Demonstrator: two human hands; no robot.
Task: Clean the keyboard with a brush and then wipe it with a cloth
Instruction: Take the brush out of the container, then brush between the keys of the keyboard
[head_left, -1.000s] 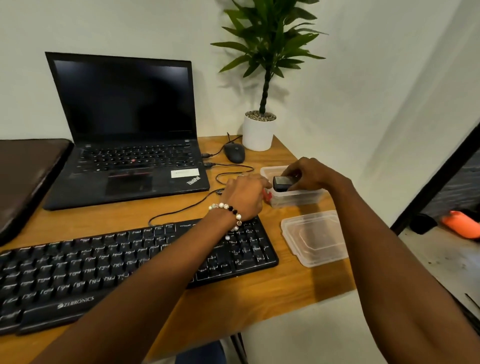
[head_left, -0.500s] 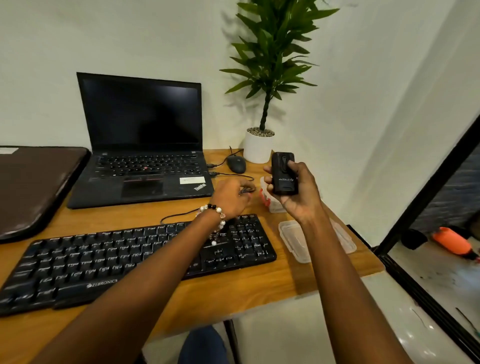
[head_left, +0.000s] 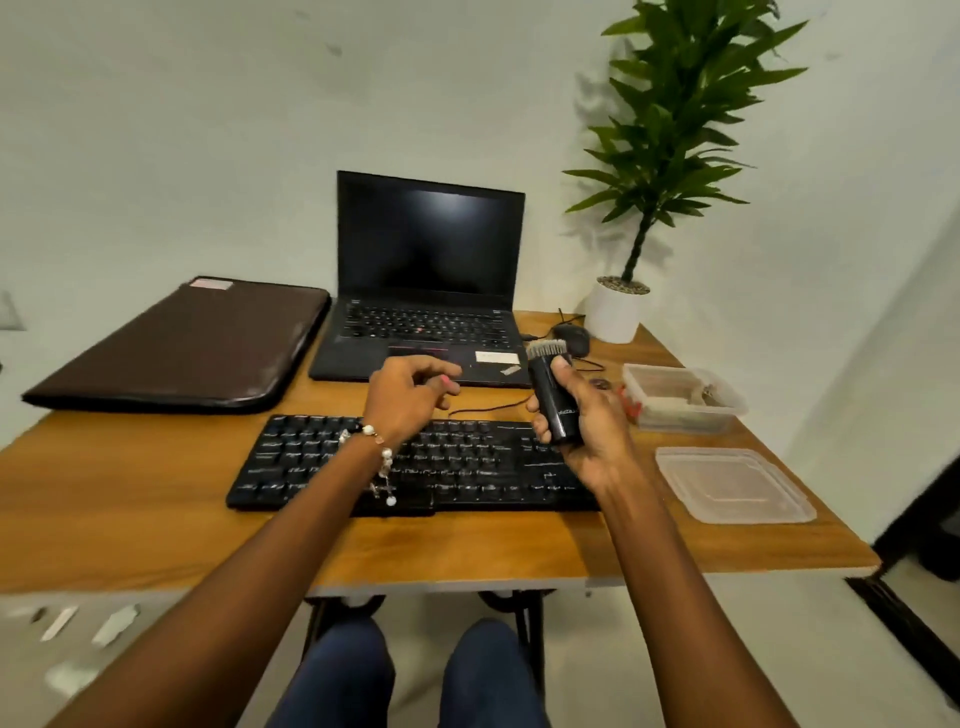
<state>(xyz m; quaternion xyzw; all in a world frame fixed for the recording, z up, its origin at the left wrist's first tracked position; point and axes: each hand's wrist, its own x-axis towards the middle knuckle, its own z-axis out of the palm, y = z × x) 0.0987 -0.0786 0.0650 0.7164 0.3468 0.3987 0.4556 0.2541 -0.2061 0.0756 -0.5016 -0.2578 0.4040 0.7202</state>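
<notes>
Since half a second ago the brush (head_left: 554, 396) shows grey bristles at its top end where only a black body showed before, and the view has pulled back so the whole wooden desk (head_left: 130, 519) is in frame. Nearest, at the bottom centre, two knees in dark blue are cut off by the frame edge, and both forearms rise from the lower corners. At centre, the left arm covers the middle of the black keyboard (head_left: 415, 465), which lies flat on the desk, and the key legends are too blurred to read. Above the keyboard's right end, the right hand (head_left: 584, 421) grips the brush upright, fingers curled round its black body, thumb pressed near the bristles. Just left of it the left hand (head_left: 410, 392) hovers with fingers loosely curled and holds nothing (a beaded bracelet hangs at the wrist). At right centre a clear lid (head_left: 732, 486) lies flat, and beyond it a clear container (head_left: 685, 397) holds things too indistinct to name. Farther back stand an open laptop (head_left: 426, 280), a dark sleeve (head_left: 182, 348) to its left, a mouse (head_left: 571, 338), and a potted plant (head_left: 654, 171) at upper right.
</notes>
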